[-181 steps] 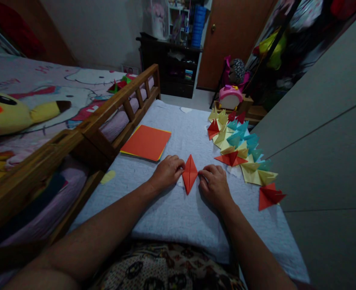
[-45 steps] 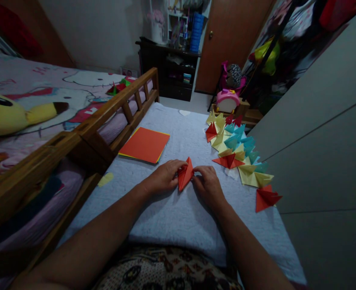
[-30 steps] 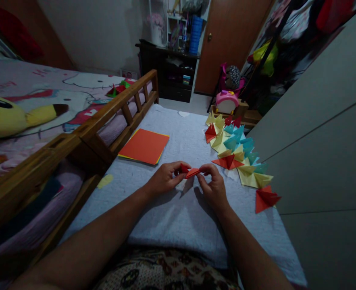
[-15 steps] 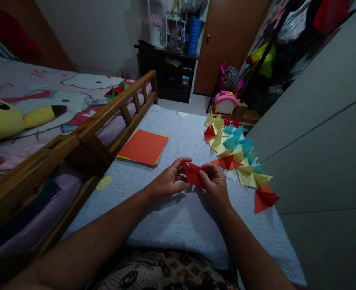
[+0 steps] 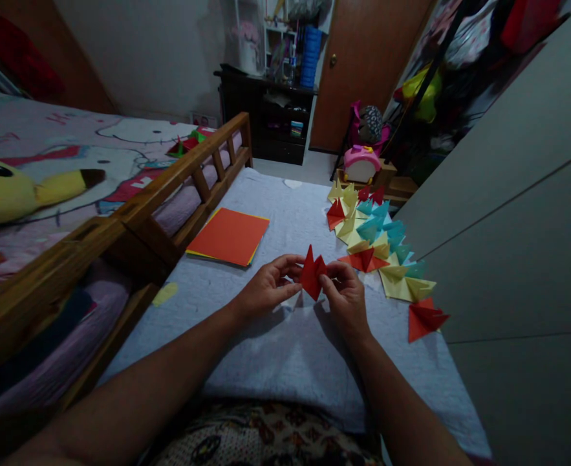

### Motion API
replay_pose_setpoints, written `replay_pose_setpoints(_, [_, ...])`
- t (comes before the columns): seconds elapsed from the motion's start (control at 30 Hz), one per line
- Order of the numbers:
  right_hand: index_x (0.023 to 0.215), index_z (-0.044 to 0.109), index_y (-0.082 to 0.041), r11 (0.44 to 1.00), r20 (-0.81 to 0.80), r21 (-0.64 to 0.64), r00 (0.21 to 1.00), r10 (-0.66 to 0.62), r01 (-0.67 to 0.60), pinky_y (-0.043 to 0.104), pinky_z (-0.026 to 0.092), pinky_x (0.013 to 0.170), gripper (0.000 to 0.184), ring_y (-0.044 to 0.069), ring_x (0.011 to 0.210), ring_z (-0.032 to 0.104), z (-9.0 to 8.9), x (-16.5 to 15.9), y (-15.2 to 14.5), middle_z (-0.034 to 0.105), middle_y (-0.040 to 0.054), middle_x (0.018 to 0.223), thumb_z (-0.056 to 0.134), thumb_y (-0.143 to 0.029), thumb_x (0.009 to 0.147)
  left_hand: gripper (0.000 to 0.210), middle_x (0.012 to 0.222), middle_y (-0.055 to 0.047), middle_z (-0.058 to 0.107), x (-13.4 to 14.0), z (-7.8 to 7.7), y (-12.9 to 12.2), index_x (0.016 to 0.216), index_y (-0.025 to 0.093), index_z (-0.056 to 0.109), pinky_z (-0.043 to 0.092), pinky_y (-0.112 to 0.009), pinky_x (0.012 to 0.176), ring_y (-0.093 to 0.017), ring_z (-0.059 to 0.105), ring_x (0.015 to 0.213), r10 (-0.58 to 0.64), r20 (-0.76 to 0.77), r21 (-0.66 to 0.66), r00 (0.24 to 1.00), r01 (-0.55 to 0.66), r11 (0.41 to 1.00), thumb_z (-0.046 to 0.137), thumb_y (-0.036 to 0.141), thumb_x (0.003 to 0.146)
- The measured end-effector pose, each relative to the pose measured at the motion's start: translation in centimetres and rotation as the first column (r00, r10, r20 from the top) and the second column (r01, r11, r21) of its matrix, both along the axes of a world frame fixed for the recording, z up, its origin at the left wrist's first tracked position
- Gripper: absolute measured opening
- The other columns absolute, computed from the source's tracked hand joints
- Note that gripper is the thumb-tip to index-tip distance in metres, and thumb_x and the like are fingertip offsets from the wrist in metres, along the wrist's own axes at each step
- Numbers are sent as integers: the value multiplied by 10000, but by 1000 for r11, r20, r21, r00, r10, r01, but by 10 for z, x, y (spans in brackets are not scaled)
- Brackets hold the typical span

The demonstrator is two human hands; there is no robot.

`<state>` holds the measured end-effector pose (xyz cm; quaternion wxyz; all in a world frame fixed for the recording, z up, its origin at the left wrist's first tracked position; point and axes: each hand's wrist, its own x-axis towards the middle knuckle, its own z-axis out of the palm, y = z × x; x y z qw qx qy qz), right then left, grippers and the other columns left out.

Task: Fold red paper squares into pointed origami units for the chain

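Note:
A red folded-paper crane [image 5: 312,274] is held between my two hands, its pointed tips facing up. My left hand [image 5: 276,282] pinches its left edge, thumb in front and fingers behind. On the other side my right hand [image 5: 347,291] grips the right edge between thumb and fingers. To the right stands a cluster of finished-looking paper cranes in yellow [image 5: 401,282], blue [image 5: 371,228] and red [image 5: 425,318]. A stack of square paper [image 5: 229,236], orange-red on top with yellow edges beneath, lies left of my hands.
The pale cloth-covered surface [image 5: 285,362] is bordered on the left by a wooden bed rail [image 5: 183,175]. A yellow plush toy [image 5: 18,191] lies on the bed beyond it. Pale cabinet panels [image 5: 518,259] rise close on the right. A pink toy case [image 5: 361,163] stands past the far edge.
The red paper has been turned in my hands, from lying sideways to having its points upward. Both hands stay in nearly the same place.

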<state>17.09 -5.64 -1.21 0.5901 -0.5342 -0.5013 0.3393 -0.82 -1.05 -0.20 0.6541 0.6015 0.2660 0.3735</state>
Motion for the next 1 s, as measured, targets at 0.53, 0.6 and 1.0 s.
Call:
replay_pose_setpoints(0.53, [928, 578, -232, 989, 212, 113, 970, -120, 98, 292, 486, 676, 107, 153, 741, 570, 1, -2, -2, 600, -7, 839, 639, -230, 840, 254, 1014, -54, 704, 1, 0, -2, 1080, 188, 692, 519, -337, 824, -180, 643, 923, 100, -187, 291, 977, -42, 956, 601, 154, 845])
replay_pose_setpoints(0.6, [931, 563, -235, 982, 252, 139, 955, -158, 126, 295, 489, 669, 110, 153, 727, 566, 2, -2, -2, 594, -9, 833, 631, -231, 844, 249, 1017, -47, 699, 1, -2, -1, 1059, 197, 693, 524, -340, 825, -178, 637, 925, 122, -212, 336, 970, -45, 941, 584, 142, 843])
replay_pose_setpoints(1.0, [884, 550, -237, 974, 345, 198, 922, -176, 112, 288, 459, 640, 90, 148, 684, 525, 2, -1, -2, 553, -21, 780, 604, -183, 835, 254, 1019, -43, 704, 2, -3, -1, 1045, 197, 691, 532, -330, 819, -173, 644, 920, 134, -233, 380, 963, -37, 924, 564, 121, 838])
